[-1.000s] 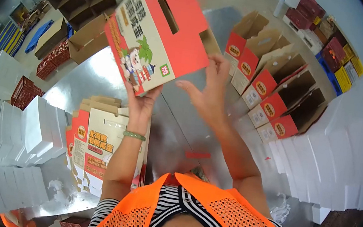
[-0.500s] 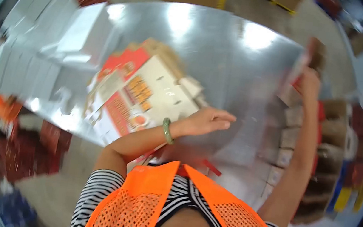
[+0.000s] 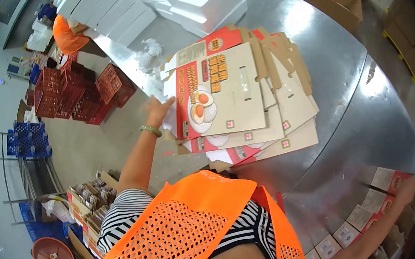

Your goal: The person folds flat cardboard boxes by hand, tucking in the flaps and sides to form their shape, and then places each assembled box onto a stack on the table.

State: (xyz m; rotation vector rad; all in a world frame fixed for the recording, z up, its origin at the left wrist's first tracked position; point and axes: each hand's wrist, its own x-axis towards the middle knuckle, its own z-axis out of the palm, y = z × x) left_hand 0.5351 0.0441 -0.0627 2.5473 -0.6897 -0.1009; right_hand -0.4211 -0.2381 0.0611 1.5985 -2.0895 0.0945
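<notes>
"Two hands, well apart: what does each one have?"

"The left hand (image 3: 157, 112) is at the left edge of a pile of flat cartons (image 3: 294, 119), thumb and fingers spread. I can't tell whether it touches the pile. The right hand (image 3: 407, 190) is far out at the end of a row of boxes (image 3: 345, 235). It's blurred there, so I can't tell whether it grips one."

"And the pile is where?"

"On the bench (image 3: 347, 109), in front of the person, close to the near edge."

"Why lay the cartons like that?"

"Flat, they probably stay steady on one another. They're fanned out too, which likely makes single edges easier to get at. The boxes at the right stand opened out, side by side, probably to save room."

"Which way does the top carton (image 3: 229, 106) point?"

"Printed face up. Its red band (image 3: 182, 107) is toward the left hand and its handle cut (image 3: 245, 84) toward the right. The lettering (image 3: 217, 72) runs down toward the person, slightly slanted."

"Its long axis?"

"The panel looks nearly square through this curved lens, so I can't say."
</notes>
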